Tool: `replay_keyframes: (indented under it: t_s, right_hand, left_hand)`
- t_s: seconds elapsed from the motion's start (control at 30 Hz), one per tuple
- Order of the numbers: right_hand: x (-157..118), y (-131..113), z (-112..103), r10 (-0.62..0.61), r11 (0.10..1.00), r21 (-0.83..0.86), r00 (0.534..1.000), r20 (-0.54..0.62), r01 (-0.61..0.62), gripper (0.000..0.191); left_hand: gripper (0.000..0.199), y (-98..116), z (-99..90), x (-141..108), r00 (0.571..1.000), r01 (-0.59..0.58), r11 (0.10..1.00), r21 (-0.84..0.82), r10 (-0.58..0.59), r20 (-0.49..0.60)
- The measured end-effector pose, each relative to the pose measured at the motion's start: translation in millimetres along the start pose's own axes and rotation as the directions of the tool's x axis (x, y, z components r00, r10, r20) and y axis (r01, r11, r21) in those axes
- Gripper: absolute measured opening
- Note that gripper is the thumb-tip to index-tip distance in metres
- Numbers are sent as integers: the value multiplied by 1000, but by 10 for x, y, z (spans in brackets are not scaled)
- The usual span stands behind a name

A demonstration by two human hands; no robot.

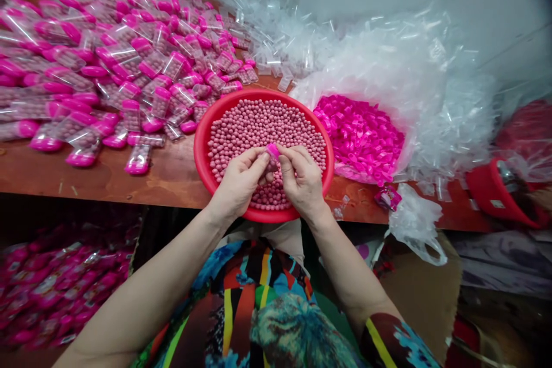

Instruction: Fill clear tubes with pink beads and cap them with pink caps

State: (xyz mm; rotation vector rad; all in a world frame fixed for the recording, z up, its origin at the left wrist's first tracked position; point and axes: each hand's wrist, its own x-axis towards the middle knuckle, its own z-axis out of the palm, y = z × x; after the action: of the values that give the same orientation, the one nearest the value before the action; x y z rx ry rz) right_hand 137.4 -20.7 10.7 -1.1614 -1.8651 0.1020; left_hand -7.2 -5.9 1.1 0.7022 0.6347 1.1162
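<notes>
You are holding a small pink-capped container [272,150] over the red basin [200,155] of pink beads [259,121], your left hand [242,177] and right hand [304,177] both pinching it with fingertips drawn together. Loose pink caps [362,138] are lying right of the basin; bead-filled containers [161,102] are lying heaped to its left.

The left hand [238,181] and right hand [305,179] are hiding most of a tube [273,151] and some beads [265,121] beneath. The left edge is cutting off the heap [64,77] of tubes and the packets [64,287] below, whose print is blurring. Plastic [529,162] is veiling a red bundle [526,126], which the right edge is cropping.
</notes>
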Motion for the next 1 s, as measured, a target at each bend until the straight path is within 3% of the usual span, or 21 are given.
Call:
replay_keyframes:
  t_s: [0.1, 0.17, 0.3, 0.37, 0.47, 0.57, 0.67, 0.8, 0.9, 1.0]
  right_hand:
    - [34, 63, -146, -45, 999, -3, 994, 95, 46, 27]
    - [88, 84, -270, -35, 999, 34, 986, 162, 30, 29]
    - [227, 84, -367, 154, 952, 232, 969, 192, -197, 50]
    - [279, 82, -280, 285, 856, 371, 928, 241, -360, 69]
    - [313, 76, -69, 387, 667, 513, 840, 381, -540, 87]
    - [315, 44, 64, 404, 516, 588, 782, 474, -623, 88]
    - [326, -6, 59, 368, 456, 605, 757, 540, -653, 80]
    - [363, -3, 24, 391, 568, 516, 762, 516, -641, 69]
    - [382, 82, 36, 459, 722, 424, 837, 298, -547, 65]
    - [368, 161, -13, 414, 861, 289, 907, 78, -418, 66]
  left_hand:
    - [22, -10, -10, -13, 999, -48, 994, 98, 47, 15]
    - [23, 7, -9, -25, 997, -26, 992, 124, 18, 69]
    - [25, 57, 9, -65, 971, 54, 984, 171, -91, 220]
    - [27, 66, 17, -81, 949, 86, 974, 211, -145, 281]
    - [29, 60, 20, -83, 939, 111, 965, 237, -180, 294]
    - [30, 63, 15, -74, 941, 103, 961, 258, -178, 289]
    - [29, 84, 24, -84, 941, 90, 956, 281, -174, 290]
    - [25, 93, 68, -105, 958, 65, 946, 318, -148, 245]
    - [25, 74, 78, -83, 976, 84, 961, 263, -133, 171]
    - [29, 58, 44, -20, 989, 124, 980, 153, -134, 63]
